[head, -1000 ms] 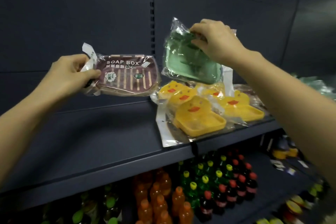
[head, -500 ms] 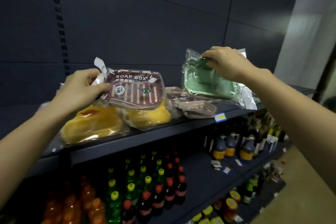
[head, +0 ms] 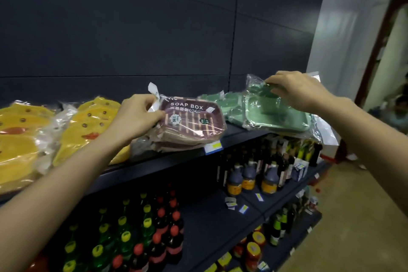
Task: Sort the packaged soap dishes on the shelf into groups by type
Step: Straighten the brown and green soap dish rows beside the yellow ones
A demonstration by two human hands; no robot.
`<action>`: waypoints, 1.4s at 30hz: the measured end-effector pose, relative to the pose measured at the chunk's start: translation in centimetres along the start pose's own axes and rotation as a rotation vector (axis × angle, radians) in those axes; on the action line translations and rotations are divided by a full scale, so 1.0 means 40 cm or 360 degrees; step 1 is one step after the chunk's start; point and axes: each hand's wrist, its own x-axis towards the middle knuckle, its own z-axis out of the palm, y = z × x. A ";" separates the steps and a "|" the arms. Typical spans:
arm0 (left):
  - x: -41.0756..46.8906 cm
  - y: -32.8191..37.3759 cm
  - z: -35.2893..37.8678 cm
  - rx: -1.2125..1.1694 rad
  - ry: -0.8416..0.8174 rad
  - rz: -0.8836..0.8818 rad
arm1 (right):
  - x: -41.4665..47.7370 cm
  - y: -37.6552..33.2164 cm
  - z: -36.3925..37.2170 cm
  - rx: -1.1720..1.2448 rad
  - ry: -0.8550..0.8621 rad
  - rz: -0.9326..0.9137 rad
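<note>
Maroon slatted soap dish [head: 191, 122], clear-bagged, pinched in fingers [head: 157, 115] of left hand [head: 134, 118]. Green dish [head: 278, 117], bagged, gripped by right hand [head: 298, 90]

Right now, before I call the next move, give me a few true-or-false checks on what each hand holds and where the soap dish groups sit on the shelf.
1. The left hand grips a purple package marked SOAP BOX. True.
2. The right hand holds nothing. False: it grips a green soap dish package.
3. The yellow duck dishes lie to the right of the purple package. False: they lie to its left.
4. More green packages lie on the shelf between the two held packages. True.
</note>
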 end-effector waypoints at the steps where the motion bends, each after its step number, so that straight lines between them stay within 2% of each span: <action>1: 0.017 0.008 0.027 -0.0002 -0.0011 -0.0012 | 0.003 0.027 0.015 -0.0007 -0.0008 0.0004; 10: 0.153 0.058 0.263 0.0067 -0.0162 -0.0186 | 0.111 0.217 0.177 0.0004 -0.0125 -0.0103; 17: 0.214 0.079 0.383 0.0162 -0.0252 -0.0303 | 0.181 0.368 0.281 0.0082 -0.0084 -0.0144; 22: 0.232 0.086 0.425 0.0469 -0.0308 -0.0356 | 0.231 0.470 0.354 0.0198 -0.0105 -0.0161; 27: 0.234 0.090 0.462 0.0763 -0.0246 -0.0433 | 0.276 0.537 0.434 0.0253 -0.0200 -0.0341; 37: 0.232 0.147 0.516 0.1040 0.0034 -0.0827 | 0.353 0.698 0.565 0.0371 -0.0444 -0.0517; 42: 0.225 0.180 0.548 0.1464 0.0125 -0.0887 | 0.367 0.687 0.637 0.0424 -0.0523 -0.0606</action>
